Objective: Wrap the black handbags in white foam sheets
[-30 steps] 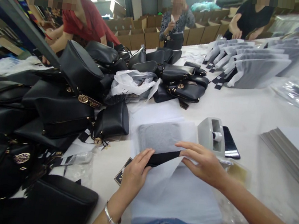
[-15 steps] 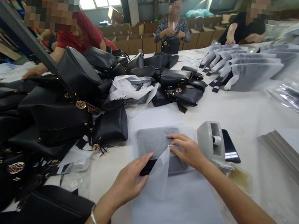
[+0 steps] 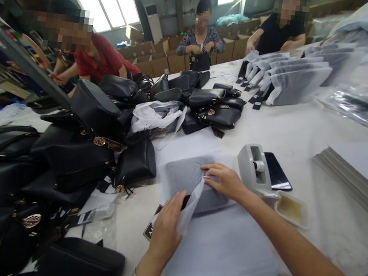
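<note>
A flat dark bag wrapped in thin white tissue (image 3: 182, 172) lies on a stack of white sheets (image 3: 224, 247). My left hand (image 3: 168, 219) rests at the wrap's lower left, its fingers together on the folded tissue edge, where a strip of black bag shows. Beside it a black tag with gold lettering (image 3: 148, 233) sticks out. My right hand (image 3: 224, 179) lies across the right part of the wrap, thumb and fingers pinching the raised tissue flap.
Black bags (image 3: 73, 155) are heaped on the left. To the right are a tape dispenser (image 3: 255, 165), a phone (image 3: 277, 170), a small tray (image 3: 291, 209) and stacked grey boards (image 3: 359, 170). Wrapped bags (image 3: 293, 82) stand farther back. Three people are around the table.
My left hand has moved up against the tissue edge and drawn the flap over more of the black strip. The lettered tag has come into view. The camera view has shifted and tilted slightly.
</note>
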Motion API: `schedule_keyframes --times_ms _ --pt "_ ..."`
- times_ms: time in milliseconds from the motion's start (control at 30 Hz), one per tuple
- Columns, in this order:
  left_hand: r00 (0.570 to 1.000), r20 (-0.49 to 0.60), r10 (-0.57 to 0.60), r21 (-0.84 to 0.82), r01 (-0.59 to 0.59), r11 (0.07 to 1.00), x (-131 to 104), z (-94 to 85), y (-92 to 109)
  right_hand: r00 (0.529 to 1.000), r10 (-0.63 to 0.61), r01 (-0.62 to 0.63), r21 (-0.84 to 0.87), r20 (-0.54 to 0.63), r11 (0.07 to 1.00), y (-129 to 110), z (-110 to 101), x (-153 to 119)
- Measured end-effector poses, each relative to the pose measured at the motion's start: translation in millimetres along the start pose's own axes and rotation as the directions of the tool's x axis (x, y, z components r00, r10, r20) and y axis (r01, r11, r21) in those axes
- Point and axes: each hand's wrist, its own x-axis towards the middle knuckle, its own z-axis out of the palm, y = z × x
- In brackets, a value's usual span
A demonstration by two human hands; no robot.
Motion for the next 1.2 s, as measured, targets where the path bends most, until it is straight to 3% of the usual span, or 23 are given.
schedule_keyframes --times_ms 200,267,400,467,533,633,700,800,833,900,967,1033,1200 --pt "0.977 -0.147 -0.153 -0.166 0.128 0.978 6.1 1.0 -7.4 1.0 0.004 -0.003 0.031 -0.03 1.0 3.9 1.9 -1.7" --pt "0.944 -0.184 -0.275 -0.249 0.226 0.942 11.1 -1.6 -4.9 0.999 0.011 -0.009 0.039 -0.047 0.999 6.0 3.8 -1.8" --pt "0.831 -0.243 -0.5 -0.418 0.375 0.827 22.3 -4.3 -2.5 0.997 -0.003 0.007 0.046 -0.079 0.999 10.8 7.9 -0.8" --pt "0.791 -0.252 -0.558 -0.452 0.413 0.79 27.4 -4.8 -5.9 0.996 -0.014 0.018 0.049 -0.092 0.999 13.1 9.3 0.0" --pt "0.78 -0.252 -0.573 -0.456 0.427 0.781 32.1 -5.3 -12.5 0.995 -0.021 0.026 0.05 -0.098 0.998 14.7 10.0 0.9" --pt "0.793 -0.274 -0.545 -0.404 0.419 0.813 39.0 -8.0 -23.3 0.995 -0.025 0.03 0.045 -0.099 0.999 15.3 10.2 1.9" --pt "0.8 -0.38 -0.465 -0.287 0.376 0.881 42.9 -11.3 -25.7 0.995 -0.023 0.028 0.042 -0.1 0.999 15.1 10.2 2.0" --pt "0.756 -0.634 -0.162 0.042 0.242 0.969 45.6 -13.8 -13.9 0.996 -0.019 0.022 0.037 -0.092 0.999 14.5 10.2 1.1" --pt "0.762 -0.646 -0.033 0.148 0.168 0.975 45.3 -12.3 -6.1 0.996 -0.019 0.022 0.036 -0.089 0.999 14.4 10.3 0.7" --pt "0.842 -0.515 0.158 0.267 -0.018 0.964 43.8 -4.9 11.7 0.996 -0.023 0.026 0.032 -0.088 0.999 14.6 10.8 0.1" --pt "0.927 -0.291 0.239 0.277 -0.157 0.948 42.6 7.1 26.9 0.996 -0.033 0.036 0.023 -0.088 0.999 15.5 11.4 0.9" --pt "0.966 -0.146 0.214 0.291 -0.165 0.942 42.7 18.9 34.9 0.996 -0.047 0.047 0.002 -0.082 0.999 17.2 11.0 3.5" --pt "0.998 -0.028 0.059 0.367 -0.045 0.929 46.7 25.1 33.1 0.993 -0.024 -0.006 -0.248 -0.116 0.969 19.4 -8.7 5.3"
